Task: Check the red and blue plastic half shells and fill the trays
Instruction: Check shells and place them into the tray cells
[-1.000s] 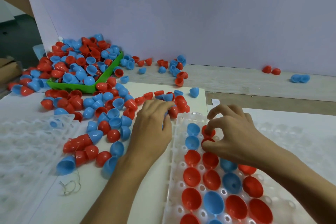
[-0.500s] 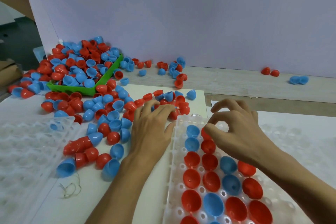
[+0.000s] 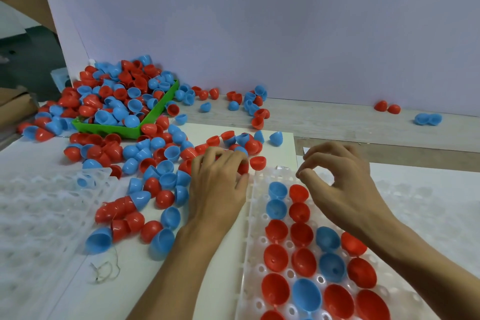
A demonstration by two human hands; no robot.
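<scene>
A clear plastic tray (image 3: 252,218) lies in front of me, with red and blue half shells sitting open side up in several of its cups. The farthest red shell (image 3: 298,193) sits beside two blue ones. My right hand (image 3: 342,189) hovers over the tray's far empty cups; its thumb and forefinger curl into a loose ring with nothing in it. Palm down at the tray's far left corner, my left hand (image 3: 218,189) reaches into the loose shells (image 3: 161,163), and its fingertips and thumb close round a red half shell (image 3: 243,167).
A green bin (image 3: 109,130) heaped with shells stands at the back left. Empty clear trays lie at the left (image 3: 39,215) and right (image 3: 428,202). Two red (image 3: 387,106) and two blue shells (image 3: 428,119) sit by the purple board. A thread (image 3: 104,271) lies near the front.
My right hand set a red shell into a far cup, let go and lifted away empty. My left hand slid forward into the loose shells.
</scene>
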